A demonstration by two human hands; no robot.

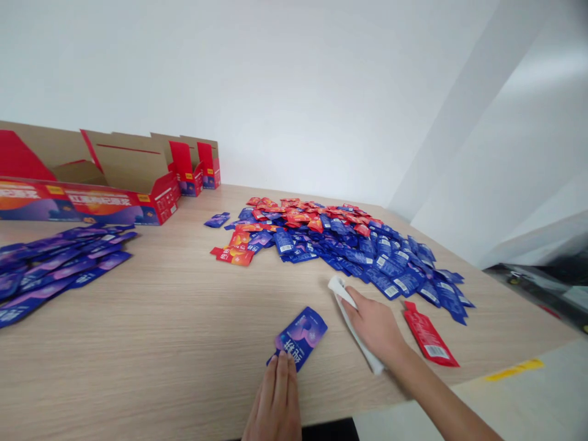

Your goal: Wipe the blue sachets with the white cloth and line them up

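My left hand lies flat near the table's front edge, its fingertips pressing on the near end of a blue-purple sachet. My right hand rests palm down on a white cloth or folded wipe, fingers together over it. A red sachet lies just right of that hand. Beyond both hands spreads a big heap of blue sachets and red sachets.
A second spread of blue-purple sachets lies at the left. Open red cardboard boxes stand along the back left, with two smaller ones behind. The wooden table ends at the right by a yellow tape strip.
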